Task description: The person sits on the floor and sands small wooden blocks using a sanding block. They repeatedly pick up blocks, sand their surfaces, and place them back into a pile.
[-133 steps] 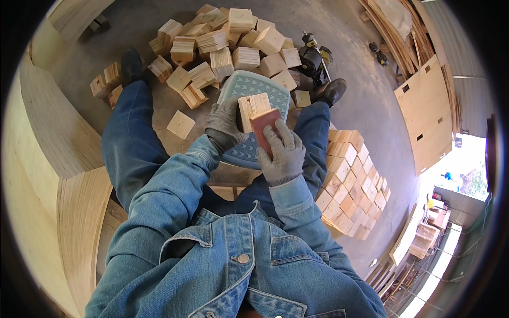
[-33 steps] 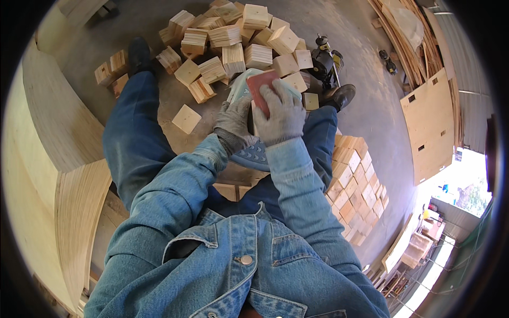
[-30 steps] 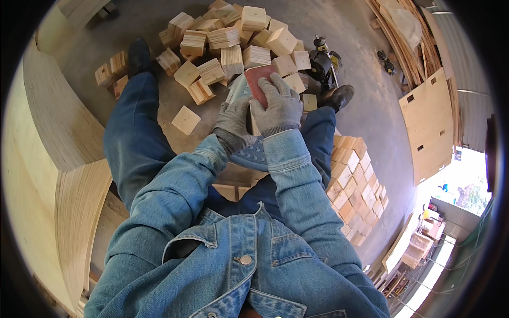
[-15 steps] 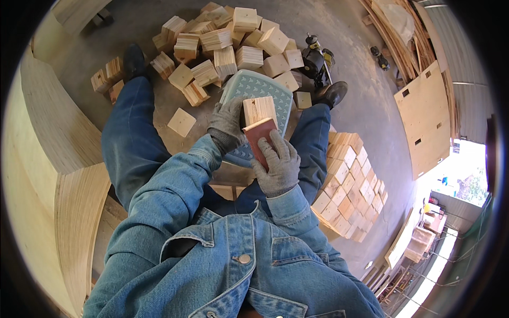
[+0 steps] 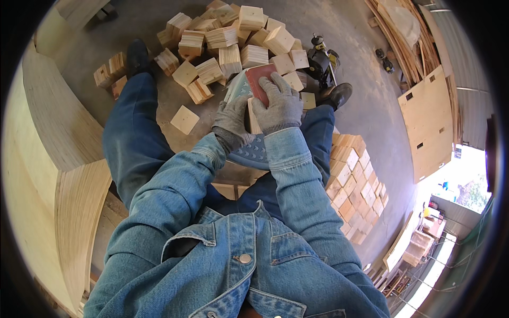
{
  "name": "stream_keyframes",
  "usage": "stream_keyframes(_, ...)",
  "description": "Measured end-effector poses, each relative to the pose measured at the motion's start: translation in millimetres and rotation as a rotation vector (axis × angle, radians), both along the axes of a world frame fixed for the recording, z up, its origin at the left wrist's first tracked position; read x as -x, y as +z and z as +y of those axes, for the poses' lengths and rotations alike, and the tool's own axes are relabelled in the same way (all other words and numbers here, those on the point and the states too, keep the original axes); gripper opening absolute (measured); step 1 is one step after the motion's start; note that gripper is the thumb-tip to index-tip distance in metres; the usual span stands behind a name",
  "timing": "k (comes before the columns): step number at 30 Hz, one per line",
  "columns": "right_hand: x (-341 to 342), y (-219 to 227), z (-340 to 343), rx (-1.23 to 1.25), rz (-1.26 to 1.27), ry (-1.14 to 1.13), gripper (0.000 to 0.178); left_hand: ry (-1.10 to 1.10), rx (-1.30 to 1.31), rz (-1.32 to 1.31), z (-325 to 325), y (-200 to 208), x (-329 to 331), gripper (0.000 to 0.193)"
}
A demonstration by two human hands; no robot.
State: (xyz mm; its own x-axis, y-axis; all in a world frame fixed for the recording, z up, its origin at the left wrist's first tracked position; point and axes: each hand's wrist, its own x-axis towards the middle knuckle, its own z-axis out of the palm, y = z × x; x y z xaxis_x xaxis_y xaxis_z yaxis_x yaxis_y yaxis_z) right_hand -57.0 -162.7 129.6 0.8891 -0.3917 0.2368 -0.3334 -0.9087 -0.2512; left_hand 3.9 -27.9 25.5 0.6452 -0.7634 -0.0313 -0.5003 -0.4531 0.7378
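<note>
Both my hands wear grey knit gloves. My right hand (image 5: 280,107) grips a flat, reddish-brown sanding block (image 5: 258,77), its fingers spread over the top face. That sanding block lies against the far part of a small block of stacked square wood pieces (image 5: 253,121), mostly covered by my right hand. My left hand (image 5: 231,120) clasps the wood block from the left side. Beneath them, between my knees, stands a blue-grey plastic stool (image 5: 248,159) with a patterned top.
Many square wood blocks (image 5: 229,59) lie heaped on the floor ahead. A neat stack of blocks (image 5: 356,185) stands by my right leg. Black-and-yellow power tools (image 5: 321,61) sit near my right shoe. Large plywood sheets (image 5: 58,116) rise on the left; boards (image 5: 427,119) lean at right.
My right hand has slid the sanding block away from me, from the wood block's near end to its far end. My left hand stays around the wood block.
</note>
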Motion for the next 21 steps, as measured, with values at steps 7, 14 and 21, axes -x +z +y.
stream_keyframes(7,53.8,9.8,23.7,-0.038,0.066,0.004,0.061,-0.014,-0.028,-0.009,-1.9,-0.8,0.5,0.105)
stream_keyframes(14,126.3,12.4,51.4,-0.062,0.001,0.073,0.063,-0.004,0.034,0.029,1.3,-7.8,-1.7,0.1)
stream_keyframes(21,104.8,9.1,36.4,-0.054,-0.027,0.089,0.06,0.014,0.027,0.041,4.9,-1.7,-0.2,0.102)
